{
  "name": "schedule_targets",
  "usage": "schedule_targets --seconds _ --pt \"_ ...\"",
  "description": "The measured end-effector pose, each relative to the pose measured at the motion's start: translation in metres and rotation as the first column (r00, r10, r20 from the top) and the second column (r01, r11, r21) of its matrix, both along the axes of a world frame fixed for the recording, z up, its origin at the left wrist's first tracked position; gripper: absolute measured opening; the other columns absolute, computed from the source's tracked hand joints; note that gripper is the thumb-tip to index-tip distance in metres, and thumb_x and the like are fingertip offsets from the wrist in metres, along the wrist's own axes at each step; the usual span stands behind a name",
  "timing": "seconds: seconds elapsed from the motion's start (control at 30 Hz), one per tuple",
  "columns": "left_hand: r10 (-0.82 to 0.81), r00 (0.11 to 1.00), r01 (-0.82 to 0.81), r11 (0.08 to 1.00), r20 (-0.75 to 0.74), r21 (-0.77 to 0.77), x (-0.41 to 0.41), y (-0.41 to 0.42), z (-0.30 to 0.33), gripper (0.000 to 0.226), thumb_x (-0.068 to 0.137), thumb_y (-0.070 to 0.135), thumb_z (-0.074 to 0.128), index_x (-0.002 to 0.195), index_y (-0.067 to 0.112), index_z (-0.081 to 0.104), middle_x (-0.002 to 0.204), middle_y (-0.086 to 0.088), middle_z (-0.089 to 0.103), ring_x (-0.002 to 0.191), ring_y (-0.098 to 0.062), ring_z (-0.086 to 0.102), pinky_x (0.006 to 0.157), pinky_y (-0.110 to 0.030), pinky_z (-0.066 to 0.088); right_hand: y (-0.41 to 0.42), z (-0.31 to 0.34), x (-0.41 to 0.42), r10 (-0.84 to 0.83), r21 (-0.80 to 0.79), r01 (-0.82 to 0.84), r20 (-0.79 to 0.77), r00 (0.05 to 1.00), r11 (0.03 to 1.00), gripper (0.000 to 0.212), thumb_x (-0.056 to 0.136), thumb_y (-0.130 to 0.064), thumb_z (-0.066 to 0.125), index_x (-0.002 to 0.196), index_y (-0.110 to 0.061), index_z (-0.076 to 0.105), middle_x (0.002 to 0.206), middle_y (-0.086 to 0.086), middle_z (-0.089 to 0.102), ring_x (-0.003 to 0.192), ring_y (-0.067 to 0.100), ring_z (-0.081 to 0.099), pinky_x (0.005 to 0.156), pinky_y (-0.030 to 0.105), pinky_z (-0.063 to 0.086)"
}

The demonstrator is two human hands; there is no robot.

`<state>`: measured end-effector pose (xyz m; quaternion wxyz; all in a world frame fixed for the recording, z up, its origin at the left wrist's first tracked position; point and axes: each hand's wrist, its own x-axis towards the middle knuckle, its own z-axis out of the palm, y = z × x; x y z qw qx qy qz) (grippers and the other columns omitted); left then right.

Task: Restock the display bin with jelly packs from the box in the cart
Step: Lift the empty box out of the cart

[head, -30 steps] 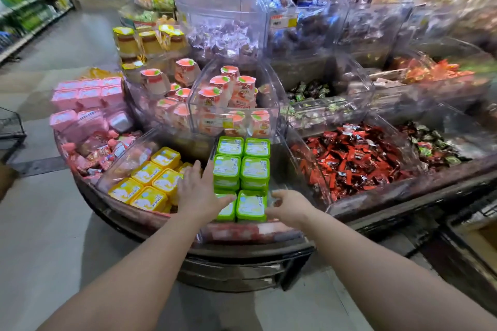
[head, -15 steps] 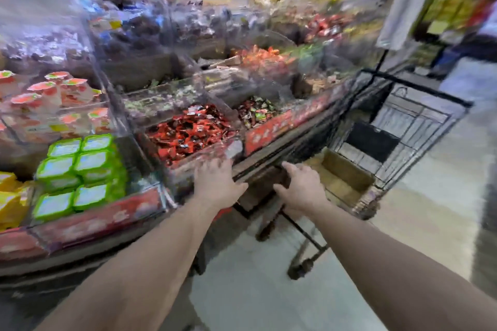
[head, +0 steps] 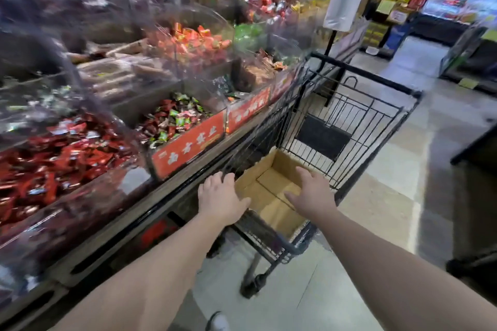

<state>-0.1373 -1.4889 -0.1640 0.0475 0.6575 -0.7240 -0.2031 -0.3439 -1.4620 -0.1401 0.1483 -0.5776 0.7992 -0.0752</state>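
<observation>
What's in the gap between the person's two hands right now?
In the head view, the open cardboard box in the black cart lies between the left hand and right hand; its visible bottom looks bare.

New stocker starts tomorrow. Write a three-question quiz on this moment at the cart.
1. True or false: the brown cardboard box in the black wire shopping cart shows jelly packs inside.
2. Which hand is over the box's open top? A) left hand B) right hand C) neither
3. Fill in: the clear bin beside the left hand holds candies in ___ wrappers.

Key:
1. False; only bare cardboard shows.
2. B; the left hand is at the box's near-left edge.
3. Red.
</observation>
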Motion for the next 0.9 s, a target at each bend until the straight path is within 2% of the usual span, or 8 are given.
schedule_targets --seconds 0.23,0.33,0.43,0.53,0.63,0.73,0.9 --pt "0.061 0.998 -0.061 0.998 0.014 0.015 -0.054 -0.098 -0.015 0.081 0.084 0.065 0.051 0.148 0.025 0.022 0.157 -0.008 0.021 0.144 -0.030 0.018 0.118 -0.046 0.018 -0.108 -0.017 -0.072 -0.024 0.055 0.027 -0.044 0.999 0.998 0.079 0.081 -0.045 0.068 0.146 -0.035 0.024 0.134 0.008 0.051 0.120 0.029 0.050 0.101 0.047 0.046" --pt "0.112 0.993 -0.113 0.993 0.037 0.033 -0.073 -0.131 -0.027 0.081 0.084 0.066 0.049 0.149 0.026 0.021 0.158 -0.007 0.019 0.145 -0.030 0.016 0.119 -0.046 0.016 -0.153 -0.032 -0.097 -0.003 0.072 0.004 -0.002 1.000 0.997 0.078 0.080 -0.045 0.069 0.145 -0.035 0.026 0.133 0.006 0.050 0.115 0.026 0.053 0.098 0.045 0.049" --pt "0.203 0.978 -0.206 0.977 0.053 0.055 -0.096 -0.157 -0.047 0.082 0.083 0.066 0.050 0.149 0.026 0.021 0.158 -0.006 0.020 0.145 -0.029 0.016 0.119 -0.046 0.016 -0.206 -0.059 -0.128 0.088 0.115 -0.086 -0.010 0.996 0.990 0.075 0.084 -0.045 0.066 0.147 -0.029 0.028 0.139 0.007 0.045 0.127 0.028 0.045 0.105 0.043 0.042" --pt "0.342 0.937 -0.348 0.934 0.076 0.084 -0.124 -0.173 -0.073 0.082 0.083 0.066 0.052 0.148 0.026 0.023 0.157 -0.007 0.022 0.144 -0.029 0.019 0.118 -0.045 0.020 -0.256 -0.094 -0.157 0.216 0.167 -0.210 -0.019 0.976 0.963 0.076 0.084 -0.051 0.061 0.147 -0.033 0.022 0.140 0.007 0.043 0.127 0.030 0.045 0.102 0.046 0.044" --pt "0.513 0.856 -0.517 0.841 0.072 0.160 -0.158 -0.171 -0.100 0.083 0.083 0.063 0.055 0.149 0.024 0.022 0.156 -0.006 0.025 0.143 -0.028 0.022 0.117 -0.043 0.022 -0.300 -0.129 -0.184 0.347 0.269 -0.327 -0.026 0.938 0.906 0.081 0.084 -0.054 0.060 0.149 -0.030 0.018 0.141 0.012 0.041 0.129 0.033 0.042 0.103 0.045 0.043" --pt "0.637 0.766 -0.634 0.725 0.089 0.268 -0.190 -0.160 -0.126 0.090 0.083 0.060 0.058 0.151 0.022 0.014 0.156 -0.005 0.023 0.143 -0.027 0.021 0.118 -0.040 0.022 -0.328 -0.153 -0.208 0.408 0.344 -0.371 -0.040 0.912 0.863 0.080 0.081 -0.058 0.060 0.146 -0.030 0.023 0.134 0.012 0.046 0.125 0.033 0.046 0.098 0.045 0.047" --pt "0.848 0.527 -0.808 0.480 0.055 0.342 -0.214 -0.148 -0.167 0.100 0.079 0.050 0.070 0.152 0.018 0.009 0.154 -0.010 0.026 0.141 -0.029 0.026 0.116 -0.041 0.028 -0.358 -0.198 -0.240 0.401 0.366 -0.400 0.076 0.913 0.841 0.080 0.079 -0.048 0.069 0.145 -0.027 0.029 0.132 0.013 0.051 0.122 0.034 0.050 0.097 0.042 0.045"
